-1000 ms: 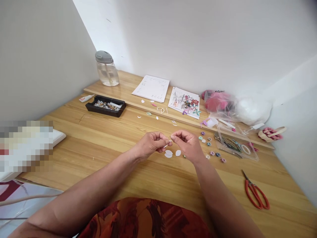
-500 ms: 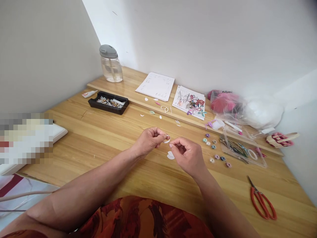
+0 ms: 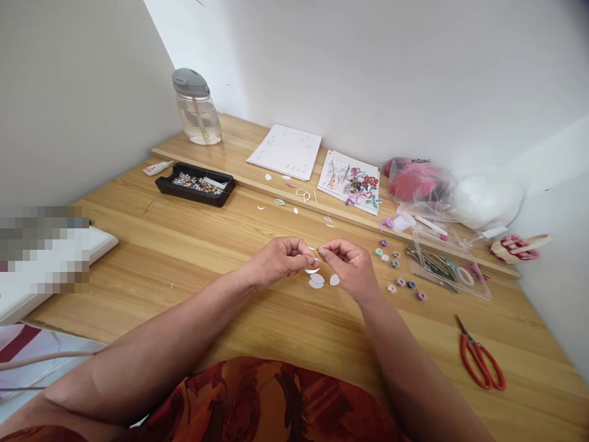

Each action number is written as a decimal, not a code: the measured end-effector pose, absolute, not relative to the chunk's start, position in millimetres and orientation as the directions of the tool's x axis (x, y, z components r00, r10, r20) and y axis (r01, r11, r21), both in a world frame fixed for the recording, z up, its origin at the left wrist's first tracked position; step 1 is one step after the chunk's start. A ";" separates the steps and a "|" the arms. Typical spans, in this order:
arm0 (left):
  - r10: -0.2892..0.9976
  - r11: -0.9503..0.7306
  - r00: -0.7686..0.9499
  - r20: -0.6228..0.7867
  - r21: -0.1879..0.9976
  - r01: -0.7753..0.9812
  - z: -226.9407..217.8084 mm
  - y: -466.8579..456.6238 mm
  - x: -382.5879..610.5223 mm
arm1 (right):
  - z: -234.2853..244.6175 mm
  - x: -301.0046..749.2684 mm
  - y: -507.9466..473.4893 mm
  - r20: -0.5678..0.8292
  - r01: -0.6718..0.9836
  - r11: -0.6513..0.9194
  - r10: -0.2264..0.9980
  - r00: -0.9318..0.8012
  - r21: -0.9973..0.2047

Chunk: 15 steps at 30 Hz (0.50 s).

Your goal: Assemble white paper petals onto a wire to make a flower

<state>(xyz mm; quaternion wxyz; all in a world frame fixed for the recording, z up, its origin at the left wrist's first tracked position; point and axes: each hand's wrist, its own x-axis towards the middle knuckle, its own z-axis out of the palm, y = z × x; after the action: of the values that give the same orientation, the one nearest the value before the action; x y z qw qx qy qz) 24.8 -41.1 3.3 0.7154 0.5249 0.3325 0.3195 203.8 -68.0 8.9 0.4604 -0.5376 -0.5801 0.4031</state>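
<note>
Over the middle of the wooden table [image 3: 184, 258], my left hand [image 3: 280, 261] and my right hand [image 3: 350, 265] meet fingertip to fingertip. Both pinch a small white paper petal [image 3: 313, 268] between thumb and fingers. Two more white petal pieces [image 3: 322, 281] lie flat on the table just below the hands. A scatter of small coloured paper coils [image 3: 396, 274] sits to the right of my right hand.
Red-handled scissors [image 3: 481, 361] lie at the right front. A clear box of strips [image 3: 444, 267], a black tray of beads [image 3: 196, 184], a glue tube [image 3: 156, 167], a water jar [image 3: 197, 109], a white sheet [image 3: 285, 150], a quilled flower card [image 3: 352, 184] and pink bags [image 3: 418, 184] line the back.
My right hand, which had dropped lower and toward me, has come back up to meet the left hand at the petal. The view shifted slightly.
</note>
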 end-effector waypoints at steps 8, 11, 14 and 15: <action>0.908 0.185 0.406 -0.100 0.967 -0.175 -3.7 -36.4 23.4 | -0.1 196.2 -74.9 -0.062 0.209 -0.045 0.995 -0.075 -0.977; 0.917 0.193 0.385 -0.101 0.959 -0.208 -6.2 -35.3 24.1 | 5.1 192.5 -82.0 0.022 0.328 0.048 0.997 -0.080 -0.943; 0.913 0.196 0.397 -0.098 0.957 -0.215 -4.7 -35.6 24.5 | 11.4 189.6 -88.5 0.120 0.444 0.142 0.990 -0.077 -0.885; 0.914 0.192 0.393 -0.099 0.960 -0.205 -3.6 -35.9 24.5 | 13.4 189.3 -90.2 0.155 0.486 0.174 0.985 -0.080 -0.856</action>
<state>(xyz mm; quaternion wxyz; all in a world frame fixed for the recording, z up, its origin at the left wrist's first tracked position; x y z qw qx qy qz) 24.5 -35.9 -3.6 0.6797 0.4843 0.3660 0.4117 189.3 -90.2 13.4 0.3878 -0.5563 -0.6609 0.3215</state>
